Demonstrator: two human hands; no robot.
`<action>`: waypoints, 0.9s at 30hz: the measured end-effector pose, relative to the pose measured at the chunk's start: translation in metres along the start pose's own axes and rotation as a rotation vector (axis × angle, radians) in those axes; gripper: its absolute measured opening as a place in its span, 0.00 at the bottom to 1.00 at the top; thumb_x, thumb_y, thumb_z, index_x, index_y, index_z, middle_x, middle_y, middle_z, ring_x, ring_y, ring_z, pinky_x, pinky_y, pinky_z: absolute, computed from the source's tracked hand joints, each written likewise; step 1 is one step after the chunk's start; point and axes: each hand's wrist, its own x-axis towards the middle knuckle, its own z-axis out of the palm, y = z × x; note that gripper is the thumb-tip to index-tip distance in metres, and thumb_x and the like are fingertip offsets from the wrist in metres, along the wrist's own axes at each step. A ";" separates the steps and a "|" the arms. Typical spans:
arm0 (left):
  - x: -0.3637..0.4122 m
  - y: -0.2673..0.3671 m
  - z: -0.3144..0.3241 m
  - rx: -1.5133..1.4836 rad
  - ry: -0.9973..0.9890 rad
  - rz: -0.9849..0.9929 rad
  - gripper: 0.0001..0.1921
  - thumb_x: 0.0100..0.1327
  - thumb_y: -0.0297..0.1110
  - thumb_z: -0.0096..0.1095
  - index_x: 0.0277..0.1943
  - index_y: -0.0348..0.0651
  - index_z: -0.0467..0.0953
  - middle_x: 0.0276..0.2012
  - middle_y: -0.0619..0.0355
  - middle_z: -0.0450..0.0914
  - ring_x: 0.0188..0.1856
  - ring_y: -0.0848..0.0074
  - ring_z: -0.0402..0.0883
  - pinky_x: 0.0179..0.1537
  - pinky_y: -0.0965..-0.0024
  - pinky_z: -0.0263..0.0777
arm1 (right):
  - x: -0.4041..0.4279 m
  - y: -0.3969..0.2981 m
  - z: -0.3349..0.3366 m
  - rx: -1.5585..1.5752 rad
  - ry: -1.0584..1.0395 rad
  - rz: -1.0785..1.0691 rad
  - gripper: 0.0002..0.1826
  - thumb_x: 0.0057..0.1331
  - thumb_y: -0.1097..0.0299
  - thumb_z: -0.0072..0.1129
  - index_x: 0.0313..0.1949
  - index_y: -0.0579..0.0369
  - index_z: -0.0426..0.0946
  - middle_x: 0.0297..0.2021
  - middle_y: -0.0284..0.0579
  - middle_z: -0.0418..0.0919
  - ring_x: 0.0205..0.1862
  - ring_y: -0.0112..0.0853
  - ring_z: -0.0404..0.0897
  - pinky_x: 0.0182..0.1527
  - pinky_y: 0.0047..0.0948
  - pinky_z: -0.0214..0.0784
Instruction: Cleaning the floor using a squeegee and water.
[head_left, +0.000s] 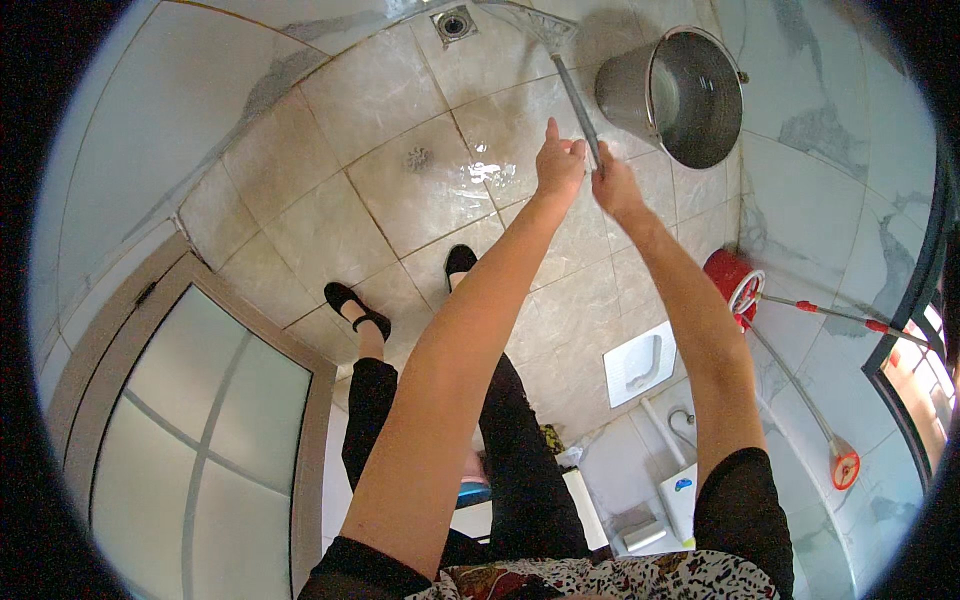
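My right hand is closed around the lower end of a grey pole, which runs up to a pale triangular tool head at the far edge of the tiled floor. Just left of the pole is my left hand, with one finger stretched out and the others partly curled; I see nothing held in it. A metal bucket with a wire handle lies tilted towards me to the right of the pole, its dark inside showing. Wet, shiny patches lie on the floor left of my hands.
A square floor drain is near the far wall. To the right stand a red bucket with long-handled tools, a white squat toilet and a cistern. A frosted-glass door is at the left. My feet are on the tiles.
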 end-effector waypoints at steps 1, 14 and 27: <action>-0.006 -0.018 0.000 0.003 -0.006 -0.007 0.35 0.57 0.28 0.52 0.63 0.45 0.40 0.35 0.52 0.73 0.31 0.72 0.75 0.23 0.73 0.74 | -0.016 0.006 0.005 0.035 -0.047 0.017 0.30 0.52 0.76 0.44 0.56 0.58 0.53 0.24 0.63 0.72 0.28 0.54 0.73 0.30 0.47 0.65; -0.201 -0.170 -0.121 0.408 0.043 -0.486 0.23 0.59 0.42 0.47 0.51 0.32 0.64 0.39 0.43 0.74 0.40 0.55 0.73 0.43 0.59 0.65 | -0.311 -0.006 0.009 0.089 -0.493 0.242 0.34 0.58 0.73 0.44 0.61 0.52 0.40 0.14 0.56 0.69 0.17 0.49 0.70 0.22 0.44 0.61; -0.004 -0.105 -0.224 1.269 0.117 -0.115 0.43 0.43 0.40 0.68 0.61 0.61 0.48 0.61 0.45 0.44 0.58 0.46 0.50 0.51 0.48 0.58 | -0.255 -0.056 0.036 1.921 -0.569 0.869 0.16 0.62 0.56 0.45 0.40 0.56 0.66 0.11 0.28 0.59 0.08 0.15 0.56 0.10 0.16 0.45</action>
